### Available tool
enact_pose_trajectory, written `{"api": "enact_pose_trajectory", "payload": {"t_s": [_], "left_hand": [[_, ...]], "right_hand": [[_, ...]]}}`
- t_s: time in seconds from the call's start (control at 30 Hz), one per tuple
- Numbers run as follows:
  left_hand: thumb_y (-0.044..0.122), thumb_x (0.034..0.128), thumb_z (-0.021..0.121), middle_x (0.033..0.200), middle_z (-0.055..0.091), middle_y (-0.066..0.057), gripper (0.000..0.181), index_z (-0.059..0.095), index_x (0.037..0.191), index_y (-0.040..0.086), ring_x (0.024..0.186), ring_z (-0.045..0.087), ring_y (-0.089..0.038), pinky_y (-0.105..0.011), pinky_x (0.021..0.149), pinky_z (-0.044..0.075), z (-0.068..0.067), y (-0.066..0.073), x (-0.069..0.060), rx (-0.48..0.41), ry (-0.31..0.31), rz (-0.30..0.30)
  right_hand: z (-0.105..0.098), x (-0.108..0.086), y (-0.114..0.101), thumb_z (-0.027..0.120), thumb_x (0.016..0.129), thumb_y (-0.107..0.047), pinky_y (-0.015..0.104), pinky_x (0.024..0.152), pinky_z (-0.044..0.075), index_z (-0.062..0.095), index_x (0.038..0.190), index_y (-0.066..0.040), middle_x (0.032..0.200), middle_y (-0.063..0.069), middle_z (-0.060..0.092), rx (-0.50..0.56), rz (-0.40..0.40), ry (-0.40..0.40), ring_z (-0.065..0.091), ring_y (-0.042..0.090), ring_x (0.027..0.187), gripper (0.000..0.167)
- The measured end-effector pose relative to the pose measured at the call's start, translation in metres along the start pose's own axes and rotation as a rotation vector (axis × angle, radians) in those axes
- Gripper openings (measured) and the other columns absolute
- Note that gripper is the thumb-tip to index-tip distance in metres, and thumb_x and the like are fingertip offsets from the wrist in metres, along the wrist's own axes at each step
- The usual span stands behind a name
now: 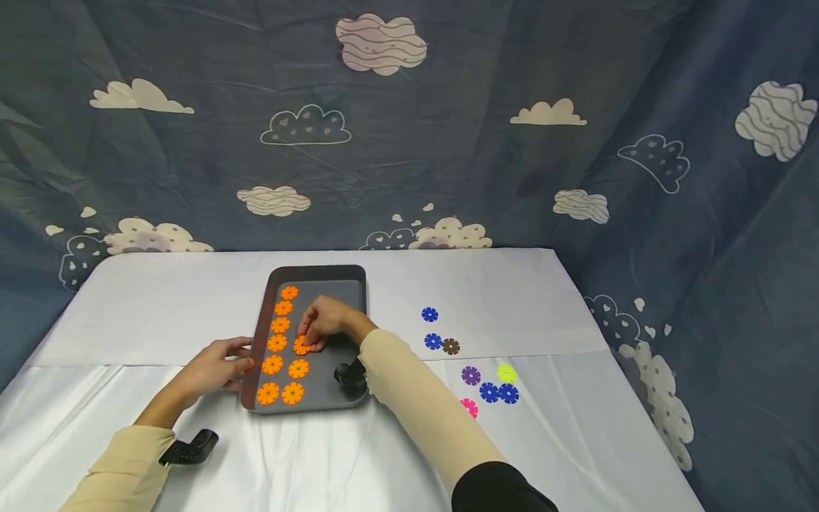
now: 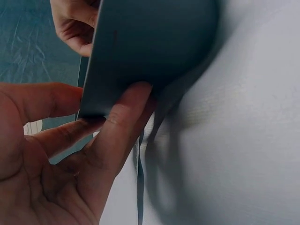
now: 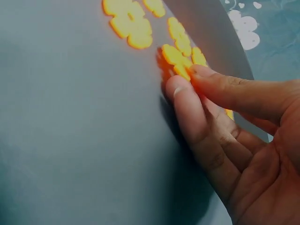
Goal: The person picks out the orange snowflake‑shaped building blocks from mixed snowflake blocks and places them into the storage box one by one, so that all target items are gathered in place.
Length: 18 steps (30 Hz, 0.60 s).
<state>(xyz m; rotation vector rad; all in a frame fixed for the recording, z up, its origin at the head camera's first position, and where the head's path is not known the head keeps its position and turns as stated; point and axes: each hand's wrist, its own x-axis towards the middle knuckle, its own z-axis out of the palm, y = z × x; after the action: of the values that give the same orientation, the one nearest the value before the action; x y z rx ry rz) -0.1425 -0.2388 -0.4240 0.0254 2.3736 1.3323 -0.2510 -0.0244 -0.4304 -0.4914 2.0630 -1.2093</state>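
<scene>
A dark grey baking tray (image 1: 335, 290) lies on the white cloth. My left hand (image 1: 214, 366) grips its left edge, and the left wrist view shows the thumb and fingers (image 2: 126, 110) on either side of the tray wall (image 2: 150, 42). Over the tray, my right hand (image 1: 329, 320) pinches an orange flower-shaped disc (image 1: 301, 346) between thumb and fingertips. That disc (image 3: 174, 57) appears slightly tilted in the right wrist view. Along the tray's left side runs a column of several orange discs (image 1: 279, 325). Two more orange discs (image 1: 298, 368) lie beside it, nearer the front.
Right of the tray, several blue discs (image 1: 430, 314) are scattered on the cloth (image 1: 409, 455), with a brown disc (image 1: 451, 346), a purple disc (image 1: 470, 375), a yellow disc (image 1: 507, 373) and a pink disc (image 1: 470, 407). A cloud-patterned curtain (image 1: 409, 163) hangs behind the table.
</scene>
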Motion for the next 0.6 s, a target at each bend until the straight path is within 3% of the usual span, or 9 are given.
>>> {"api": "enact_pose_trajectory", "payload": {"t_s": [0.3, 0.6], "left_hand": [[0.002, 0.0963, 0.049, 0.122, 0.052, -0.033, 0.051, 0.030, 0.140, -0.017, 0.089, 0.062, -0.022, -0.034, 0.068, 0.056, 0.001, -0.001, 0.000, 0.015, 0.011, 0.001], [0.002, 0.0954, 0.049, 0.123, 0.050, -0.034, 0.054, 0.028, 0.141, -0.017, 0.092, 0.063, -0.025, -0.035, 0.069, 0.057, 0.000, -0.001, 0.000, 0.022, 0.007, -0.019]], "right_hand": [[-0.001, -0.002, 0.002, 0.072, 0.077, 0.012, 0.029, 0.057, 0.057, 0.067, 0.077, 0.004, 0.068, 0.011, 0.066, 0.020, 0.002, -0.006, 0.064, 0.016, 0.053, 0.009], [-0.011, -0.010, 0.000, 0.076, 0.077, 0.006, 0.032, 0.060, 0.057, 0.067, 0.084, 0.006, 0.066, 0.006, 0.064, -0.063, -0.049, 0.062, 0.060, 0.014, 0.052, 0.012]]}}
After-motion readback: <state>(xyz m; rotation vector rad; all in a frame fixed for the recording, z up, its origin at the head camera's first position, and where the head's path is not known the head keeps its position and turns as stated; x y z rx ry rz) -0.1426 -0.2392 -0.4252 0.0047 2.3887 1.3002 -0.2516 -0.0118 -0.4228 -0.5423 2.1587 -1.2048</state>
